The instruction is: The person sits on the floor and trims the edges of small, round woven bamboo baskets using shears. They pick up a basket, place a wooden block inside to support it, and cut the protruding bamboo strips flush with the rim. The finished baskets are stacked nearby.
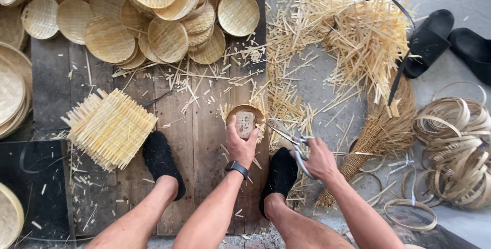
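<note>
Left hand (240, 144): yours, closed on a small round woven basket (245, 121) with a wooden block (245, 124) set inside; black wristwatch (237, 168) below.
Right hand (319, 159): yours, just right of the basket, fingers through the handles of metal scissors (289, 139), blades pointing at its rim.
Left of the basket: square woven mat (110, 128).
Above: stacked round trays (153, 19).
Above right: heap of offcut strips (353, 34).
Right: broom (381, 131), coiled hoops (455, 146), black sandals (445, 37).
</note>
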